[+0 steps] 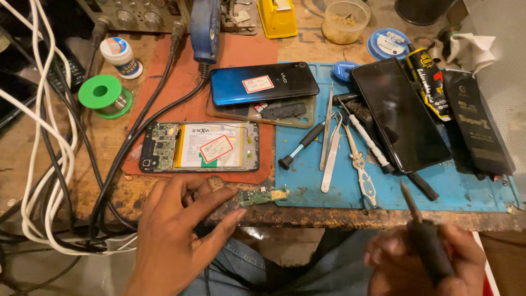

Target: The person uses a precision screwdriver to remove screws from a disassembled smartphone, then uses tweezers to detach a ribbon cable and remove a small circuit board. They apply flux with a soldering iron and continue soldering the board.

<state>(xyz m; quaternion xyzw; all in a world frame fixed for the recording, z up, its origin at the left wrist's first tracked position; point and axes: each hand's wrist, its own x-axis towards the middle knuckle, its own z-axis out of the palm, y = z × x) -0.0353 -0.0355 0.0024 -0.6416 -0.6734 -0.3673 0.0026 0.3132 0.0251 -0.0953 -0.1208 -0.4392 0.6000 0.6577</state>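
Your right hand (433,263), blurred and cut by the lower edge; your left hand (175,235), beside it, partly hides the small green board (262,195).
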